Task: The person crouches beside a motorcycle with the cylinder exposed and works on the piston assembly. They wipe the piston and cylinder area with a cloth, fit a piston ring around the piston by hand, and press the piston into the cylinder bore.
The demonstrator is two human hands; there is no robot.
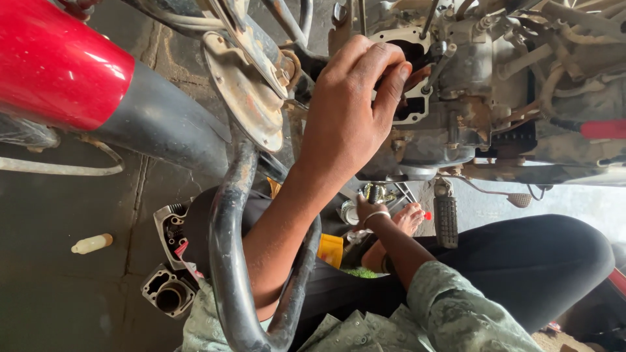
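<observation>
My left hand point(349, 107) reaches up to the open crankcase mouth point(409, 107) of a dirty motorcycle engine point(456, 85). Its fingers are bent together and pinch a small dark part at the opening's edge; the part itself is mostly hidden by the fingertips. My right hand point(366, 210), with a metal bangle on the wrist, is lower down, reaching toward shiny metal parts point(375, 192) on the floor beside a bare foot point(407, 218). Its fingers are hidden behind my left forearm. The right sleeve is green camouflage cloth.
A curved black guard tube point(228, 261) crosses in front of my left arm. A red bodywork panel point(59, 65) fills the top left. On the floor lie a cylinder block point(168, 296), a finned engine piece point(171, 228), a small bottle point(91, 244) and a yellow container point(330, 249). A footpeg point(446, 221) hangs under the engine.
</observation>
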